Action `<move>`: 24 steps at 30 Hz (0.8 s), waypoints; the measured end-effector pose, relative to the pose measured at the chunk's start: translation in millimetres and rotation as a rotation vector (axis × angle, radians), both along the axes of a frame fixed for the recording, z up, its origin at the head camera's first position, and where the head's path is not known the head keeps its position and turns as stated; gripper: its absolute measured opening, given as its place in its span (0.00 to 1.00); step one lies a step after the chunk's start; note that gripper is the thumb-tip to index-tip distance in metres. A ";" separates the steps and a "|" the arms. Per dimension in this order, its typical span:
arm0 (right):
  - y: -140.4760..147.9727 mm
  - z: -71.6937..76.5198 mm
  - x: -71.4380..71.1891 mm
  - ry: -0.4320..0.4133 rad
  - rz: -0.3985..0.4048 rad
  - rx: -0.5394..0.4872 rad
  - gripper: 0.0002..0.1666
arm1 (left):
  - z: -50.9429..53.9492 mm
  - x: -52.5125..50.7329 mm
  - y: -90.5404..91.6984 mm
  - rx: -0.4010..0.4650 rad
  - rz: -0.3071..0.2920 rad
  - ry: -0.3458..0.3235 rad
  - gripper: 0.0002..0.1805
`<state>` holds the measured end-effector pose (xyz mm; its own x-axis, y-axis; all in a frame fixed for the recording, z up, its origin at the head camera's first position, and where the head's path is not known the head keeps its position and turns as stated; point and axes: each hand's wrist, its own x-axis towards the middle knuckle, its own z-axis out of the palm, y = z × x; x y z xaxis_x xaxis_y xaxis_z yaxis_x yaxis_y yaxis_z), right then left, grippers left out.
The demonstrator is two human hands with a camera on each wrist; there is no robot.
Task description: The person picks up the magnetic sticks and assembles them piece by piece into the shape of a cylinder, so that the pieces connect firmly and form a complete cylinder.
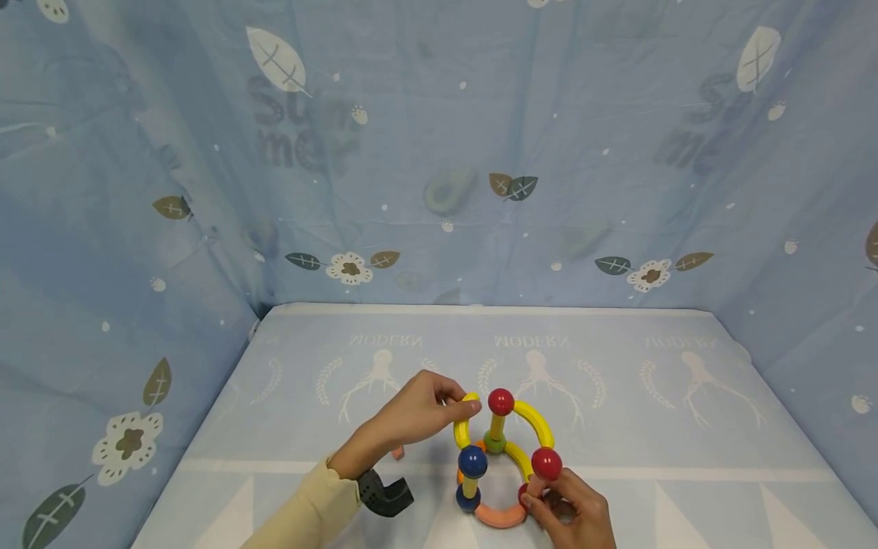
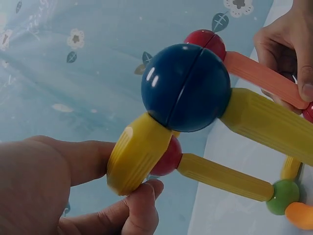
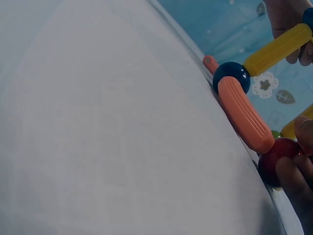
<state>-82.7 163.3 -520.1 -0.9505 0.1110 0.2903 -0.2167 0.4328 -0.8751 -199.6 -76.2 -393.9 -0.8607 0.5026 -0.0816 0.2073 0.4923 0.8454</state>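
A ring-shaped frame of magnetic sticks and balls stands on the cloth-covered table. My left hand pinches a curved yellow stick between thumb and fingers. That stick meets the upper blue ball; a straight yellow stick links it to the lower blue ball. My right hand grips the lower red ball and the foot of the upright salmon stick. Above that stick sits a red ball. Another red ball tops the back post, over a green ball.
A small salmon piece lies beneath the left forearm. A black wrist camera mount sits at the left wrist. The pale patterned table meets blue hanging cloth at the back and both sides.
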 end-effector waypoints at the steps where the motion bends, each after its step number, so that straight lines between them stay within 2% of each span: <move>1: -0.1 0.2 0.0 -0.002 0.000 0.000 0.22 | 0.2 0.0 0.5 0.002 -0.004 -0.002 0.13; 18: -0.8 1.2 1.1 -0.048 -0.020 -0.014 0.21 | -3.0 1.4 7.2 0.030 -0.080 -0.009 0.15; 24: 0.6 -0.1 0.5 -0.019 -0.016 0.003 0.21 | -9.4 -2.3 -4.3 0.024 -0.015 0.028 0.18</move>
<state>-82.3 163.9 -520.2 -0.9539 0.1257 0.2725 -0.1930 0.4384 -0.8778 -201.9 -80.5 -403.3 -0.8550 0.5166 -0.0451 0.2383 0.4687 0.8506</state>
